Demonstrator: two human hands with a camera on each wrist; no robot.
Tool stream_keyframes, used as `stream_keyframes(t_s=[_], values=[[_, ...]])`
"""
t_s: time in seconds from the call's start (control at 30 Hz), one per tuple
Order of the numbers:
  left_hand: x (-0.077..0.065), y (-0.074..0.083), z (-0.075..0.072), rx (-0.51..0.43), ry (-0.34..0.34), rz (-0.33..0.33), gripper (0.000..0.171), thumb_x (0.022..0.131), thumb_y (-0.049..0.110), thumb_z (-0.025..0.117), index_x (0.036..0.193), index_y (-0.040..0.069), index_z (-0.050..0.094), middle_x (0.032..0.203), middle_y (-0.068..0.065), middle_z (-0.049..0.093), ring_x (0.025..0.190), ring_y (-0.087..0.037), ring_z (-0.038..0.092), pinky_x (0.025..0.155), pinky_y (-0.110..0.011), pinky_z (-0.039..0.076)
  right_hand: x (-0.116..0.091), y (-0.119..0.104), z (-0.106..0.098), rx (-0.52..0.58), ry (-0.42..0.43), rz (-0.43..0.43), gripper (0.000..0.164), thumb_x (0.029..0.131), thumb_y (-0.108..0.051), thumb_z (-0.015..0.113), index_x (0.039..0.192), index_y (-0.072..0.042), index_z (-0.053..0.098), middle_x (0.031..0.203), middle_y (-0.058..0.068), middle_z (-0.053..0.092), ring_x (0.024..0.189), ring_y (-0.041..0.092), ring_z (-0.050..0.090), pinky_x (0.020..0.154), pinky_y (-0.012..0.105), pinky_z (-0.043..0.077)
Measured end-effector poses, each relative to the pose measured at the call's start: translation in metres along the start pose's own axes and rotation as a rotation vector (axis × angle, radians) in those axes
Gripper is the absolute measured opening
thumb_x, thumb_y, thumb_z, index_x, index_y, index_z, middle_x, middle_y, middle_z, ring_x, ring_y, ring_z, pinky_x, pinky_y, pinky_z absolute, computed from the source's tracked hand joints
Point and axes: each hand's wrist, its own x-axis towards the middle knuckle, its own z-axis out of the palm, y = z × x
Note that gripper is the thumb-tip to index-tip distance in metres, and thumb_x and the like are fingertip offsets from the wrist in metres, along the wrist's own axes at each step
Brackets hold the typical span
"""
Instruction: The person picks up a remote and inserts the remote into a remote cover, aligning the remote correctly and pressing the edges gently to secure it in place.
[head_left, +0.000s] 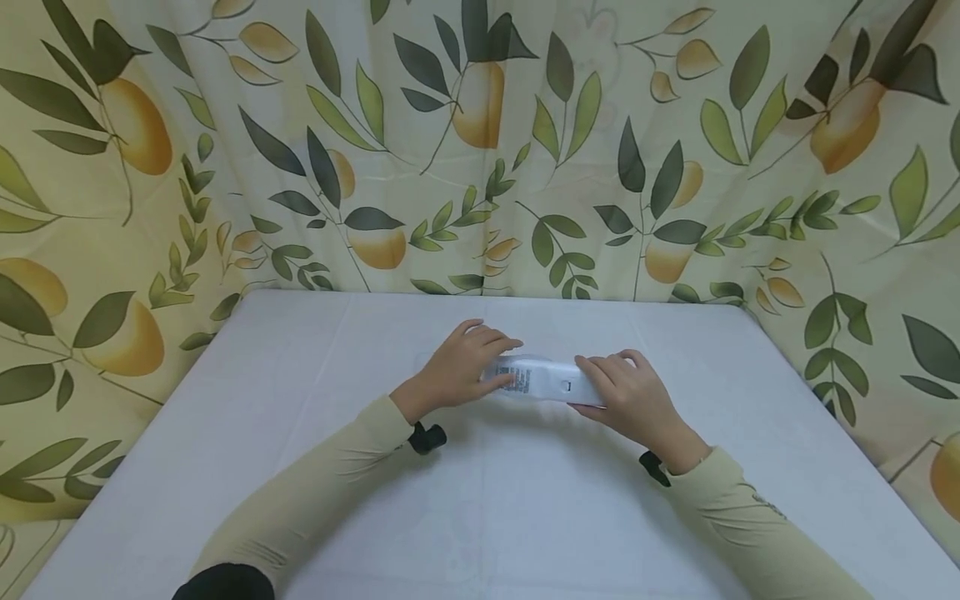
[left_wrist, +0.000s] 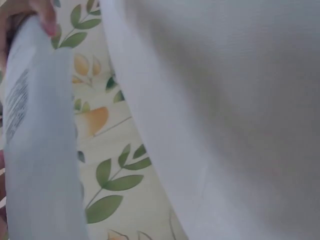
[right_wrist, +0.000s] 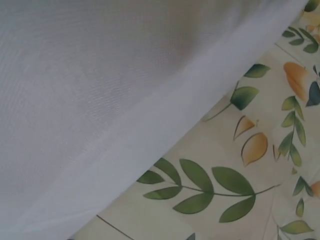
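A long white item (head_left: 551,380) with small dark printing and a small dark-edged mark is held level above the table by both hands. My left hand (head_left: 463,364) grips its left end, thumb across the front and the other fingers along the top edge. On the right end, my right hand (head_left: 637,400) grips it with fingers over the top and thumb underneath. In the left wrist view the white item (left_wrist: 45,155) runs along the left side, its lower part looking like a translucent sleeve. Neither the item nor a hand shows in the right wrist view.
A white cloth covers the table (head_left: 480,508), its far edge running behind the hands. Beyond it hangs a curtain (head_left: 450,192) patterned with leaves and orange fruit. Dark wrist straps (head_left: 428,438) sit by the cuffs of the pale green sleeves (head_left: 315,483).
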Motion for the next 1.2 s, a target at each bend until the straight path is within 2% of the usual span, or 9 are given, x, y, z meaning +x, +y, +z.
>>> stream_keyframes(t_s=[0.17,0.43,0.63,0.73,0.83,0.93,1.0,1.07,1.2], values=[[0.002,0.0,-0.002,-0.004,0.103,0.017,0.021,0.091,0.026,0.06,0.104,0.015,0.072,0.098,0.002,0.071,0.096,-0.013,0.064,0.105,-0.039,0.038,-0.001,-0.001,0.003,0.001,0.079,-0.016,0.072,0.046,-0.032,0.091,0.104,0.003,0.065,0.087,0.016,0.071,0.071,0.028,0.067,0.065,0.048,0.053],[0.003,0.003,0.007,0.007,0.207,0.094,0.016,0.088,0.018,0.065,0.1,0.011,0.073,0.093,0.001,0.072,0.09,-0.013,0.065,0.102,-0.035,0.042,0.002,-0.003,0.001,0.044,0.091,-0.028,0.067,0.056,-0.035,0.086,0.108,0.002,0.066,0.089,0.016,0.07,0.071,0.029,0.066,0.065,0.048,0.053],[0.002,0.007,0.011,0.05,0.324,0.135,0.018,0.083,0.013,0.071,0.1,0.009,0.073,0.092,-0.001,0.072,0.089,-0.015,0.066,0.1,-0.037,0.045,0.008,-0.008,0.001,0.039,0.092,0.02,0.071,0.047,-0.035,0.09,0.104,0.001,0.066,0.084,0.016,0.07,0.067,0.028,0.067,0.062,0.046,0.053],[0.003,0.008,0.014,0.118,0.376,0.123,0.02,0.083,0.013,0.071,0.102,0.009,0.072,0.093,-0.001,0.072,0.089,-0.015,0.066,0.098,-0.037,0.046,0.012,-0.011,0.002,0.02,0.084,0.051,0.07,0.047,-0.036,0.09,0.101,0.001,0.065,0.081,0.015,0.07,0.065,0.027,0.067,0.062,0.045,0.052],[0.003,0.006,0.013,0.205,0.348,0.1,0.027,0.086,0.024,0.068,0.108,0.009,0.069,0.099,-0.002,0.071,0.094,-0.016,0.065,0.098,-0.038,0.045,0.017,-0.013,0.004,-0.01,0.068,0.074,0.069,0.049,-0.038,0.09,0.1,0.001,0.063,0.08,0.015,0.07,0.065,0.027,0.067,0.063,0.045,0.052],[0.001,0.001,0.011,0.284,0.239,0.075,0.055,0.083,0.049,0.064,0.122,0.01,0.061,0.109,-0.003,0.067,0.102,-0.018,0.061,0.101,-0.042,0.042,0.022,-0.011,0.004,-0.026,0.045,0.09,0.066,0.054,-0.039,0.087,0.101,0.001,0.062,0.082,0.016,0.069,0.068,0.028,0.067,0.065,0.046,0.052],[-0.001,-0.002,0.01,0.327,0.174,0.062,0.068,0.079,0.056,0.064,0.129,0.011,0.055,0.113,-0.004,0.065,0.106,-0.02,0.059,0.102,-0.044,0.04,0.023,-0.009,0.003,-0.022,0.036,0.103,0.064,0.06,-0.043,0.083,0.102,0.001,0.063,0.084,0.017,0.069,0.071,0.03,0.066,0.066,0.047,0.051],[-0.003,-0.006,0.01,0.37,0.142,0.047,0.069,0.077,0.056,0.067,0.13,0.012,0.054,0.113,-0.004,0.064,0.106,-0.021,0.059,0.1,-0.043,0.042,0.023,-0.007,0.003,-0.015,0.024,0.124,0.063,0.069,-0.051,0.075,0.104,0.0,0.063,0.086,0.017,0.069,0.074,0.031,0.066,0.067,0.047,0.05],[-0.007,-0.009,0.01,0.407,0.15,0.014,0.057,0.078,0.045,0.071,0.122,0.012,0.058,0.108,-0.005,0.066,0.1,-0.021,0.061,0.09,-0.037,0.047,0.024,-0.005,0.003,0.007,-0.028,0.158,0.067,0.082,-0.06,0.057,0.109,0.001,0.062,0.091,0.018,0.066,0.079,0.033,0.064,0.065,0.045,0.05]])
